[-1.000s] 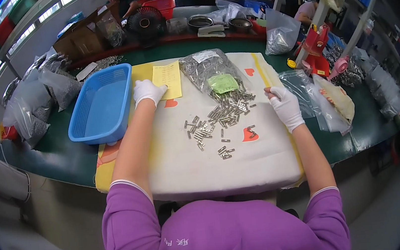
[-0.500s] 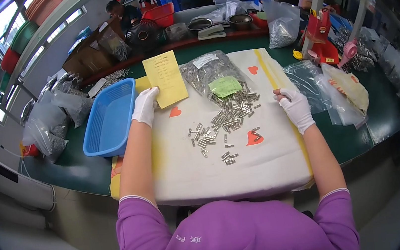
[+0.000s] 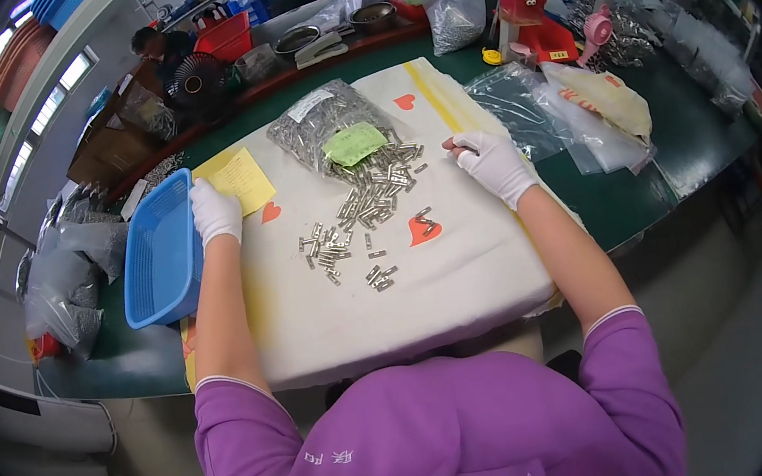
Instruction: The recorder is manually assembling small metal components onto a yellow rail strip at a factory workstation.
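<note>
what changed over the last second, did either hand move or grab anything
The left hand slid from the top of the yellow paper to its left edge, beside the blue basket. The right hand stayed at the pad's right edge. Neither picked anything up. The small metal parts and their bag lie as before.

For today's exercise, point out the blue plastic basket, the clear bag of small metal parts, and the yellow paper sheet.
Blue plastic basket (image 3: 154, 266), head view, on its mesh floor.
Clear bag of small metal parts (image 3: 315, 127), head view, on its upper half.
Yellow paper sheet (image 3: 240, 177), head view, at its middle.
</note>
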Motion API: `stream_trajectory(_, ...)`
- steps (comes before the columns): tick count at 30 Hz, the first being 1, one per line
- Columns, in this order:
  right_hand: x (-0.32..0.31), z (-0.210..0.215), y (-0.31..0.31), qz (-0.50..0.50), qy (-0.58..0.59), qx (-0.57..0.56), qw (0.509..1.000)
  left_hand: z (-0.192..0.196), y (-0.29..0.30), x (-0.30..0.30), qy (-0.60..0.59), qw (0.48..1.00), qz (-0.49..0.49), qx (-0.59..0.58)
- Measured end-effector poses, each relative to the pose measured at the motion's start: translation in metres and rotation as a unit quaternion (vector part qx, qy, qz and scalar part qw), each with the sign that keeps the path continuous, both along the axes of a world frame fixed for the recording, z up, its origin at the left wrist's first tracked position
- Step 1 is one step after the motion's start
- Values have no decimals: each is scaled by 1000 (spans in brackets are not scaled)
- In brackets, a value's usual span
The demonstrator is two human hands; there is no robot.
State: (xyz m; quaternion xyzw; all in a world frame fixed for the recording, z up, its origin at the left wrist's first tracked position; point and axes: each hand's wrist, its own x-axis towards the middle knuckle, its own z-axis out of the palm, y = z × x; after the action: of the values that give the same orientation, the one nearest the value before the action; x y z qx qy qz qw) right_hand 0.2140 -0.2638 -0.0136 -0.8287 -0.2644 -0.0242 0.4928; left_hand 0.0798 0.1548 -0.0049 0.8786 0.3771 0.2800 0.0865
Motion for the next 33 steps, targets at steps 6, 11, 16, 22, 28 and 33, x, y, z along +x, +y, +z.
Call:
stream_trajectory(6,3,-2,-2,-5,19,18,1000,6,-98,-90,67,954,-238,170)
stream_trajectory(11,-4,1,6,19,6,-5,1000,-28,-155,-204,24,954,-291,72)
stream_trajectory(16,-3,1,17,65,-54,-55,995,-35,-171,-212,-36,966,-238,96)
stream_trajectory(22,10,17,10,46,-30,-61,997,-35,-168,-206,-56,965,-237,101)
stream_trajectory(28,24,1,0,12,-46,-42,998,-39,-170,-204,-72,963,-240,99)
stream_trajectory(33,16,-15,11,21,-64,-56,996,-40,-170,-209,-65,965,-234,102)
